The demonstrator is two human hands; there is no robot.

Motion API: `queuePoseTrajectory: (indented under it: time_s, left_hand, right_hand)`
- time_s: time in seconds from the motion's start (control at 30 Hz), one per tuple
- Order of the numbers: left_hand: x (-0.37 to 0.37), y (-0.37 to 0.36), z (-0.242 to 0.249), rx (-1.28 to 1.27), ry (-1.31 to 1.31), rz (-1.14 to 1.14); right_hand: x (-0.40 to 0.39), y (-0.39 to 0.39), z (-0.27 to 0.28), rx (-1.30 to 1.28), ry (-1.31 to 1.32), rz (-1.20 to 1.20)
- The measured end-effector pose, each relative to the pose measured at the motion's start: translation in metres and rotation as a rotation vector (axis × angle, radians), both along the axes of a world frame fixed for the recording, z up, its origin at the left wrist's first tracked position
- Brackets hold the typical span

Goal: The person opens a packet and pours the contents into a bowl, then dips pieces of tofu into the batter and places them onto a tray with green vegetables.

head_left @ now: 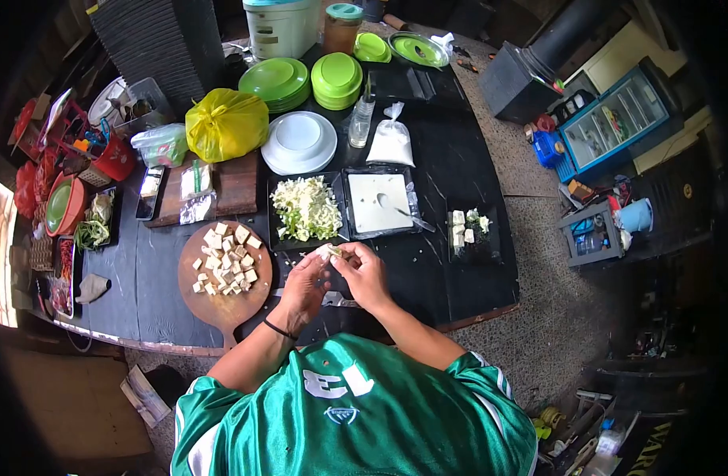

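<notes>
**Fingertips pinch a stuffed tofu piece above the black table**

Fingertips of both hands meet on one small tofu piece (333, 251) — my left hand (307, 284) cups it from below, my right hand (365, 274) pinches it from the side. I see it held just in front of the tray of shredded cabbage (306, 209). Beside that sits a tray of batter (377, 202), and off left a round board of tofu cubes (224, 264) — all on the black table (459, 170).

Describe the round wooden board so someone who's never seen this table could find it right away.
Start at the long black table. On its near edge, just beside the left hand, lies the round wooden board. It alone is round with a handle and carries pale cubes; the trays beside it are black and square.
</notes>
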State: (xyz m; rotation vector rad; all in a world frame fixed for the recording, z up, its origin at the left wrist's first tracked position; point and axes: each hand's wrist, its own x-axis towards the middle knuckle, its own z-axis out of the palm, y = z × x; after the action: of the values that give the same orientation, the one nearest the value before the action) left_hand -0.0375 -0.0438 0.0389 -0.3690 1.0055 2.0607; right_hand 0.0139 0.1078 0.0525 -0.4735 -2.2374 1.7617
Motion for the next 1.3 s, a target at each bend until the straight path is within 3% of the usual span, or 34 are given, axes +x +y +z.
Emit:
queuePoseTrajectory:
  time_s: [0.13,0.2,0.3,0.53,0.7,0.9,1.13,1.3]
  left_hand:
    - [0.0,0.012,0.021,-0.087,0.008,-0.009]
    - [0.001,0.011,0.021,-0.136,0.049,0.044]
    - [0.002,0.002,0.009,-0.186,0.039,0.098]
    - [0.01,-0.021,-0.004,-0.242,0.034,0.201]
    - [0.013,-0.03,-0.002,-0.269,0.029,0.255]
    - [0.017,-0.038,-0.024,-0.254,0.03,0.217]
    - [0.016,-0.039,-0.012,-0.266,0.014,0.282]
    - [0.017,-0.044,-0.013,-0.272,0.009,0.313]
  right_hand:
    - [-0.014,0.05,0.005,0.284,0.068,-0.018]
    - [-0.03,0.087,-0.006,0.681,0.088,-0.028]
    - [-0.059,0.126,-0.009,0.917,-0.017,0.105]
    - [-0.117,0.146,-0.03,1.232,0.016,0.229]
    - [-0.103,0.145,-0.037,1.218,0.023,0.284]
    - [-0.09,0.159,-0.011,1.0,-0.111,0.402]
    - [-0.113,0.169,0.0,1.012,-0.231,0.688]
    - [-0.135,0.17,-0.009,1.066,-0.116,0.671]
